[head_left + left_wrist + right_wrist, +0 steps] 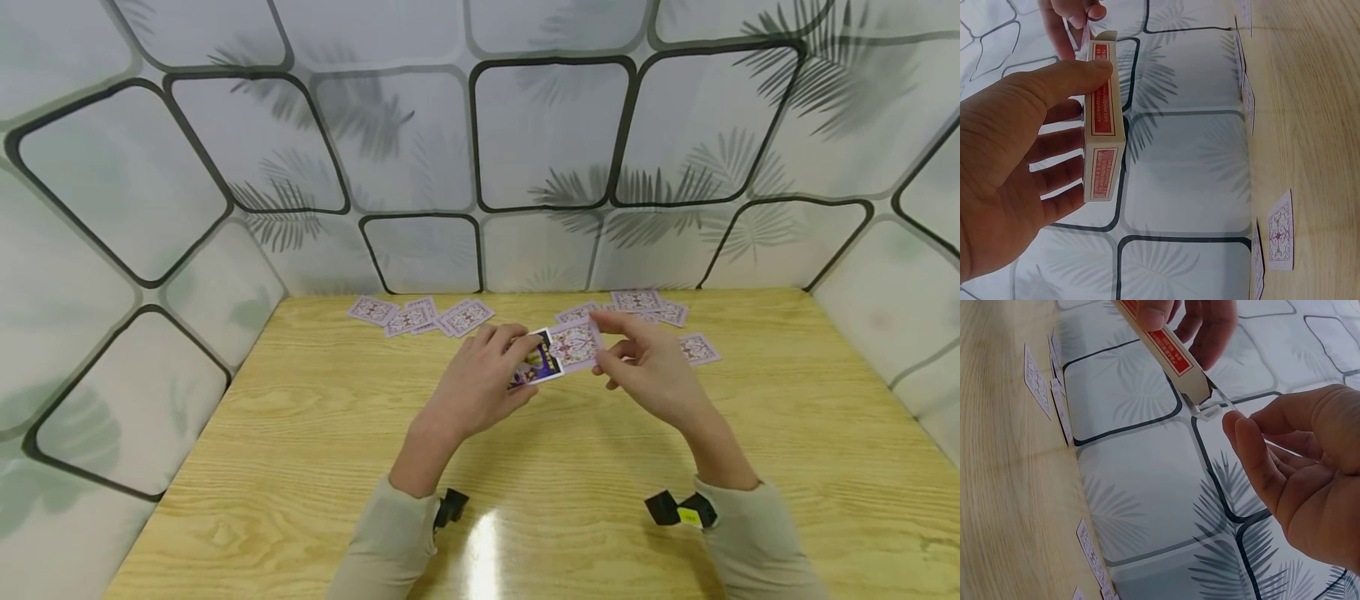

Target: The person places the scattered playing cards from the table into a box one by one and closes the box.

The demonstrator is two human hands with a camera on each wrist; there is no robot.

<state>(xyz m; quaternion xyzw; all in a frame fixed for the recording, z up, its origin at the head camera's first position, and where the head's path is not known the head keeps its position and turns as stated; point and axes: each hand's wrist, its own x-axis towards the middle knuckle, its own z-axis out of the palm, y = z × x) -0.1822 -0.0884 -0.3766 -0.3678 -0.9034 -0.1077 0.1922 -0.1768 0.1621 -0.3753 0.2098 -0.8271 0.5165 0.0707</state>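
My left hand grips a playing card box, thumb on its narrow red-labelled side and fingers behind it. In the head view the box's broad face is purple with a white border. A playing card with a floral purple-and-red back sticks partway out of the box's open end. Its outer edge is pinched between the thumb and forefinger of my right hand. The right wrist view shows the card nearly edge-on, with the box's end flap folded out below it. Both hands are above the table.
Several cards lie back-up on the wooden table, in a left group and a right group near the back edge. A single card lies behind the right hand. Patterned cloth walls the back and sides.
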